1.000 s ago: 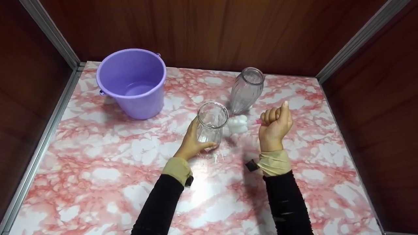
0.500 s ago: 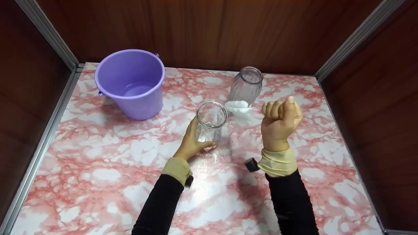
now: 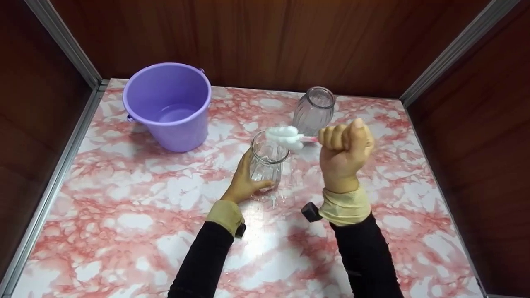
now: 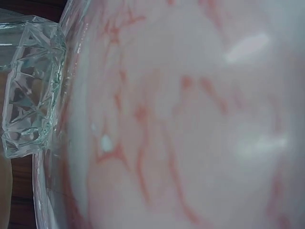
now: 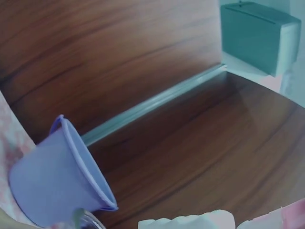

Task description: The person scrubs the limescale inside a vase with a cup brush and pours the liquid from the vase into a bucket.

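My left hand (image 3: 244, 182) grips the lower body of a clear ribbed glass vase (image 3: 267, 159) standing on the marble-patterned table (image 3: 124, 207). The left wrist view is filled by the table, with the vase's cut-glass base (image 4: 31, 86) at its left edge. My right hand (image 3: 343, 155) is raised in a fist round the pink handle of a sponge brush (image 3: 285, 136). The brush's white foam head hangs just above the vase's mouth. In the right wrist view the white foam (image 5: 190, 222) shows at the bottom edge.
A purple bucket (image 3: 169, 103) with a little water stands at the back left, and shows again (image 5: 57, 181) in the right wrist view. A second ribbed glass vase (image 3: 313, 109) stands behind my right hand. Dark wooden walls with metal corner strips enclose the table.
My right hand has lifted the sponge brush off the table and swung its foam head left, from beside the far vase to above the mouth of the held vase. The left hand has stayed put.
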Motion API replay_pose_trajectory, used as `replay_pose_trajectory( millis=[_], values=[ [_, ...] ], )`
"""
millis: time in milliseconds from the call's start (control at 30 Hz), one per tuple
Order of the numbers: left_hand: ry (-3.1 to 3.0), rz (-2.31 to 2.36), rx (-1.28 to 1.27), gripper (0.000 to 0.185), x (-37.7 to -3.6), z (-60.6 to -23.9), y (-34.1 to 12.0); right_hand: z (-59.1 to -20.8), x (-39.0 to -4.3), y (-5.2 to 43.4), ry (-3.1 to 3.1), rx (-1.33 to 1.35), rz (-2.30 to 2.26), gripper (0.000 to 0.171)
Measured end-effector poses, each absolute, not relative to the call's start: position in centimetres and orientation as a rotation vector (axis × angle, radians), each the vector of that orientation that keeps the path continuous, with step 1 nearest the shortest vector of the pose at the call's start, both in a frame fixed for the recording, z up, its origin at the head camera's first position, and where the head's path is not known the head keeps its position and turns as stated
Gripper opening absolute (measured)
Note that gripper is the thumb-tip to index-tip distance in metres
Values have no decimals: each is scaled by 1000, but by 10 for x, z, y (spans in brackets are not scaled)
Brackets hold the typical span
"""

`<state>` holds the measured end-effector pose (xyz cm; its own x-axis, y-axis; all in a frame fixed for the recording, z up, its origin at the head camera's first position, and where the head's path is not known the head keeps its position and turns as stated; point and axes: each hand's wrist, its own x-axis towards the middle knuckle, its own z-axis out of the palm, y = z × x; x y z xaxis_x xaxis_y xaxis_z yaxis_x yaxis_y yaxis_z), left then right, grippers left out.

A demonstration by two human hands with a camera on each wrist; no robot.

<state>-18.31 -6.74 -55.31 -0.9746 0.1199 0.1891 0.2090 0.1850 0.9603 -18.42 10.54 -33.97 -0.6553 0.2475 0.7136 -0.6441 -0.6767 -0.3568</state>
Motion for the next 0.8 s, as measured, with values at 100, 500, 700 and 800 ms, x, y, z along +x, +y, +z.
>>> replay_pose_trajectory(
  millis=[100,500,700,800],
  values=[
    [-2371,-1908,-321,115,-183,-554,-67,-349,-187,97,-916,856,2320,60],
    [-2419,-1914,-259,114,-183,-549,-68,-376,-200,80,-1107,861,2308,59],
    [-2409,-1894,-261,114,-182,-550,-68,-387,-204,79,-1201,818,2335,52],
    [-2402,-1893,-262,114,-182,-550,-67,-393,-205,80,-1240,778,2365,49]
  ],
)
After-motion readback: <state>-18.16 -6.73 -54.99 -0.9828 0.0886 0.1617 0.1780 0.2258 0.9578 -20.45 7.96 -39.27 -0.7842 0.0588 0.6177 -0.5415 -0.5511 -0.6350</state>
